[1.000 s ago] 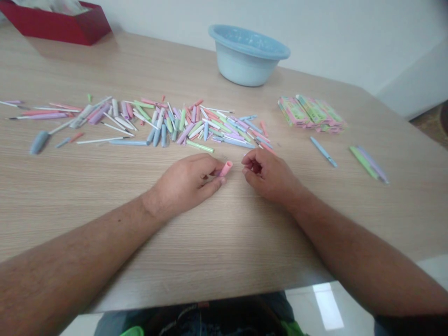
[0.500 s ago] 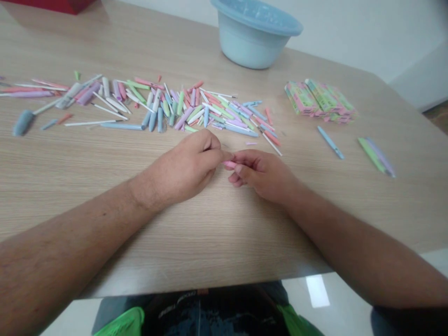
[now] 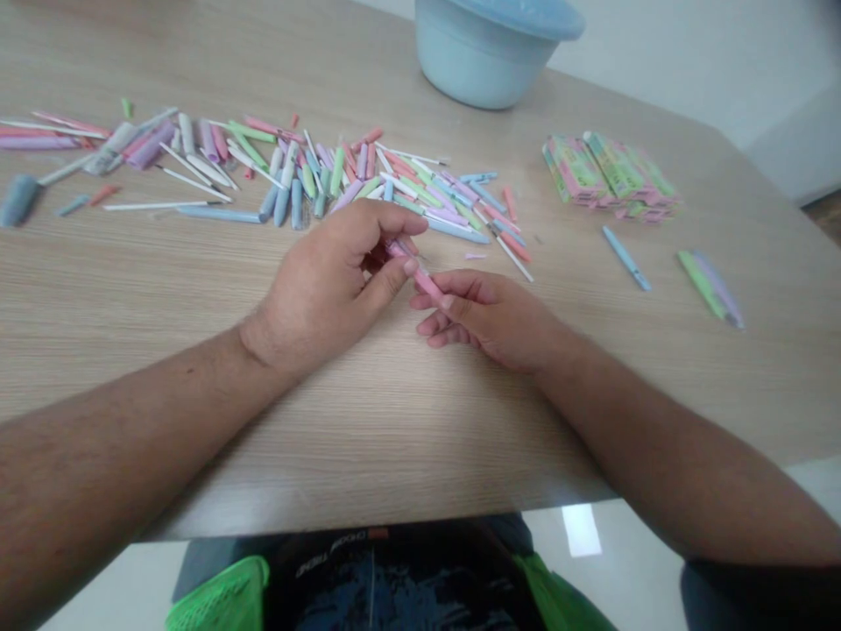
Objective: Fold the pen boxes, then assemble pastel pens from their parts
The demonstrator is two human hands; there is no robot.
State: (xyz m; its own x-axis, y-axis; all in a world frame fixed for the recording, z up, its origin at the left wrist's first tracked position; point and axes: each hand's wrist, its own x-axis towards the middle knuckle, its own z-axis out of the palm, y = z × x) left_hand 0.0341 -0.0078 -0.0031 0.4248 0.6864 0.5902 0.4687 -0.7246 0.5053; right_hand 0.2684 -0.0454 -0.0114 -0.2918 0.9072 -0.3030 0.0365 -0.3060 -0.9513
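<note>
A pink pen (image 3: 426, 279) slants between my two hands above the near part of the table. My left hand (image 3: 335, 272) grips its upper end between thumb and fingers, partly hiding it. At the lower end, my right hand (image 3: 490, 311) pinches it with thumb and forefinger, the other fingers curled loosely below. Just beyond the hands spreads a long heap of loose pen parts (image 3: 342, 180): coloured barrels, caps and thin white refills in pink, purple, green and blue.
Behind the heap stands a light blue basin (image 3: 486, 61). On the right are stacked small pink-and-green boxes (image 3: 608, 175), a blue pen (image 3: 626, 258), and a green pen (image 3: 702, 285) beside a purple pen (image 3: 719, 287). The table's front edge (image 3: 368, 528) runs close to my lap.
My left hand has turned and its fingers have lifted, so more of the pink pen shows between the hands. The right hand keeps its pinch. The view has shifted slightly.
</note>
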